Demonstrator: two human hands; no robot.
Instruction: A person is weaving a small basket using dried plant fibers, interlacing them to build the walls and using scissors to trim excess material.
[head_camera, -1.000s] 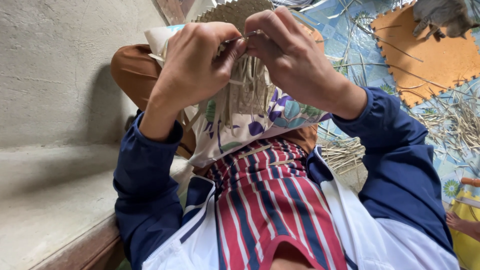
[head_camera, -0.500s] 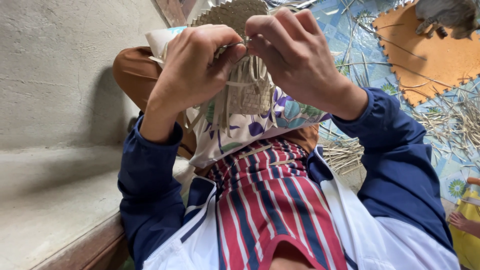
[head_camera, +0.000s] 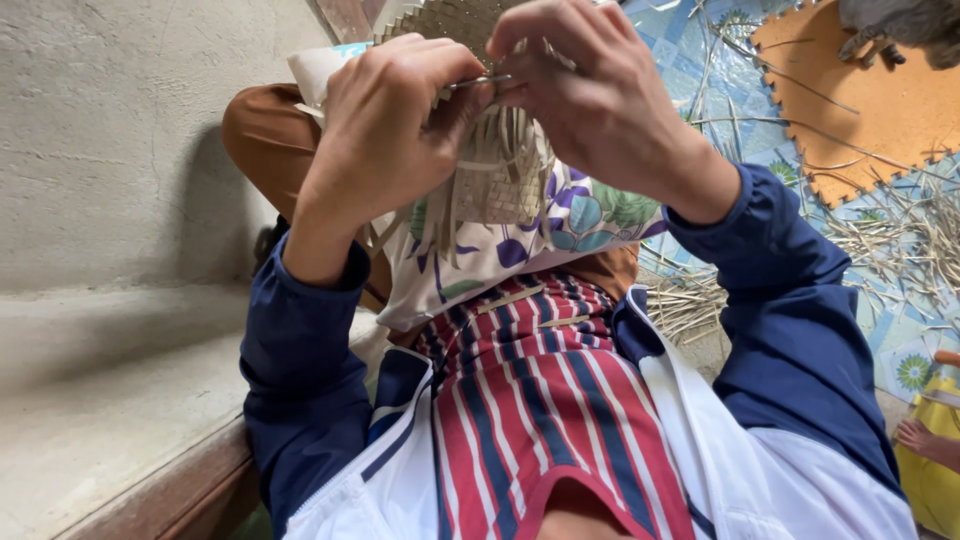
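A pale woven straw piece (head_camera: 500, 175) with loose hanging strips is held up over my lap. My left hand (head_camera: 385, 135) grips its left side, fingers curled tight. At the top edge, my right hand (head_camera: 600, 100) pinches a thin metal needle-like tool (head_camera: 478, 82) that lies between both hands' fingertips. More weave shows above my hands at the frame's top. Beneath the piece, a white cloth (head_camera: 480, 260) with purple and green flowers covers my lap. Most of the weave is hidden behind my hands.
A grey concrete wall and ledge (head_camera: 110, 330) run along my left. Loose straw strips (head_camera: 900, 240) litter the blue patterned floor on the right, beside an orange foam mat (head_camera: 860, 90). Another person's bare foot (head_camera: 925, 440) shows at the lower right edge.
Both hands have stayed closed on the woven piece and shifted slightly; the fingertips work closer together at its top edge, and the piece hangs a little lower.
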